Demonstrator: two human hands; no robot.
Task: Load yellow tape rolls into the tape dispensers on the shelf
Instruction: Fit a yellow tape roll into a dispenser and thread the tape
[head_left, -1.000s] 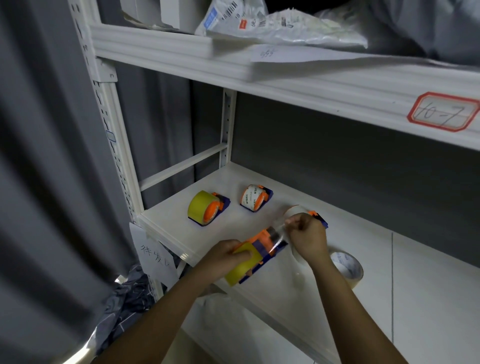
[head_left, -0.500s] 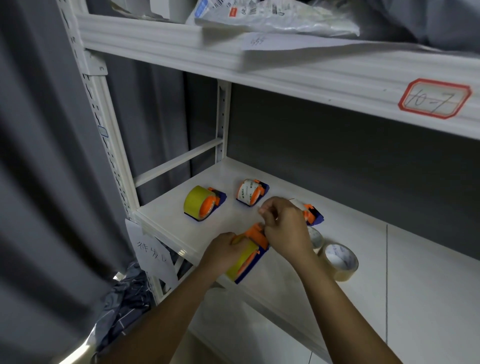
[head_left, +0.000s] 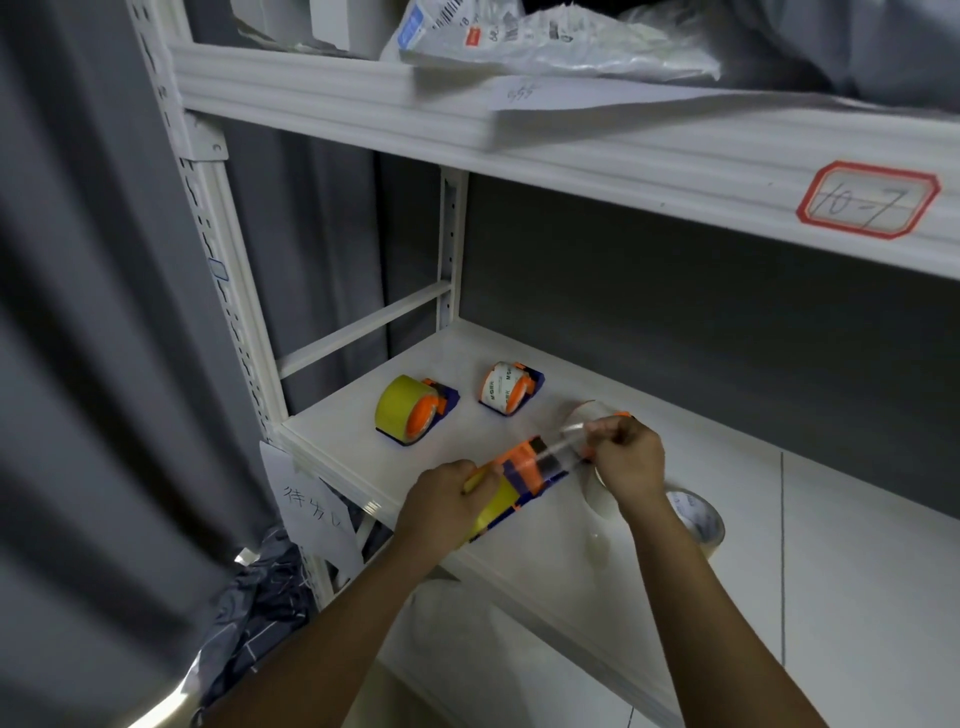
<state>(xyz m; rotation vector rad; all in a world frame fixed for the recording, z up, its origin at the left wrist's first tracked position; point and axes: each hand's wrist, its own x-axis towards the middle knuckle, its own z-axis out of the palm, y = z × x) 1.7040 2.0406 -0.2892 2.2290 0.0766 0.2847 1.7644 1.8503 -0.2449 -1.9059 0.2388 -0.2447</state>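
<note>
1. Left hand (head_left: 451, 503): fingers curled over the yellow tape roll (head_left: 492, 508) seated in the orange-and-blue tape dispenser (head_left: 524, 475), pinning both down near the front edge of the white shelf (head_left: 545, 566).
2. Right hand (head_left: 629, 464): fingertips pinched on the free end of a clear-looking tape strip (head_left: 563, 451), just right of the dispenser's orange head. The strip runs from that pinch back left to the dispenser, apparently taut; its exact colour is hard to tell against the glare.
3. Beyond the left fingers: a second dispenser with a yellow roll (head_left: 413, 409), sitting flat on the shelf, well apart from both hands.
4. Beyond the gap between the two hands: a third dispenser carrying a white printed roll (head_left: 506, 388), also flat on the shelf.
5. Directly behind the right fingers: a fourth dispenser (head_left: 592, 415), mostly hidden by the hand; only an orange edge and a pale roll show.
6. Under and right of the right wrist: a loose clear tape roll (head_left: 698, 522) on the shelf, plus another pale roll (head_left: 602, 499) partly covered by the wrist.
7. Left of the left hand: a handwritten paper tag (head_left: 311, 512) hanging off the shelf front.
8. Above both hands: the upper shelf's front rail carries a red-bordered label (head_left: 867, 200).
</note>
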